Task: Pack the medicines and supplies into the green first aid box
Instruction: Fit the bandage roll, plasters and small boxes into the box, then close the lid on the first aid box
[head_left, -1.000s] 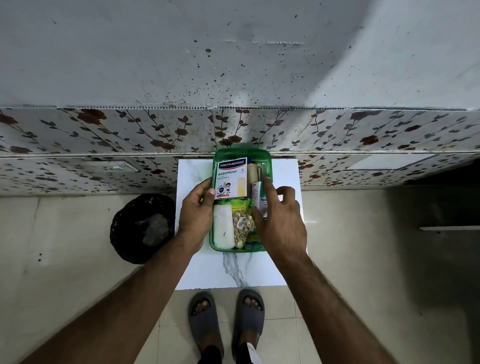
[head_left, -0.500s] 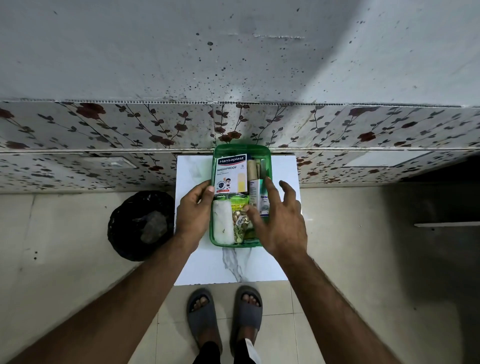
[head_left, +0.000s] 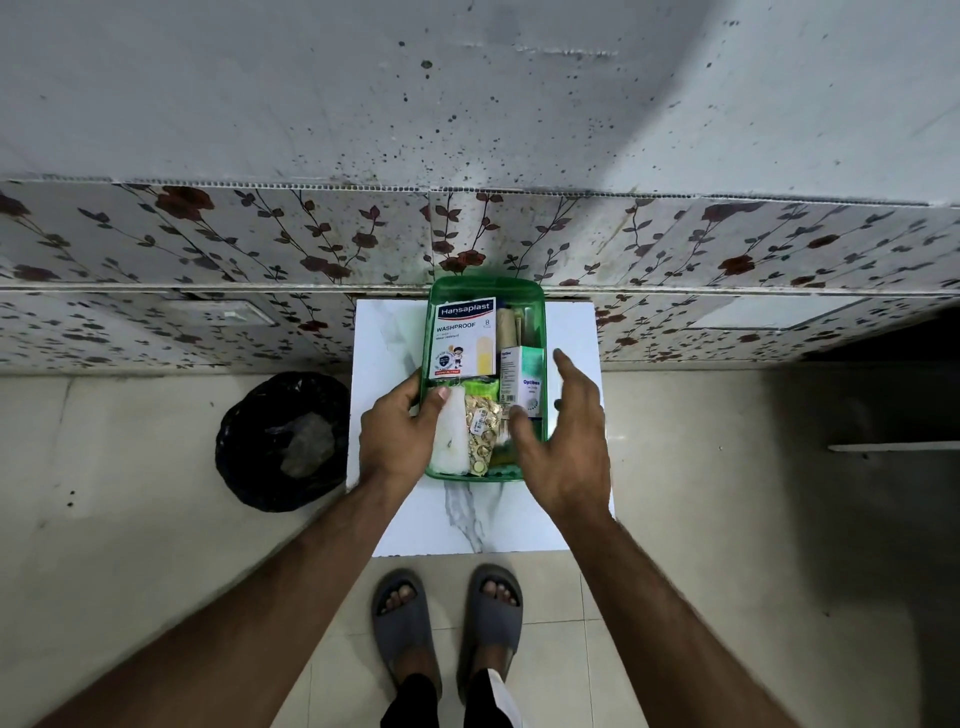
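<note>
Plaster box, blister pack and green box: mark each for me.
Plaster box (head_left: 462, 338), head view, middle of its printed top.
Blister pack (head_left: 482, 434), head view, centre of the gold foil.
Green box (head_left: 485, 284), head view, far rim.

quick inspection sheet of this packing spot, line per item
surface: white marble-look tabletop, bare around the box
job's things: green first aid box open on the tabletop, holding a Hansaplast plaster pack, a white-and-teal medicine carton, a white gauze roll and a gold blister strip
clutter: nothing seen on the tabletop
hands: left hand grips the box's left wall, thumb over the rim; right hand open above the box's right side, holding nothing
cables: nothing seen
surroundings: black-lined bin on the floor left of the table; floral wall panel behind; grey sandals below
</note>
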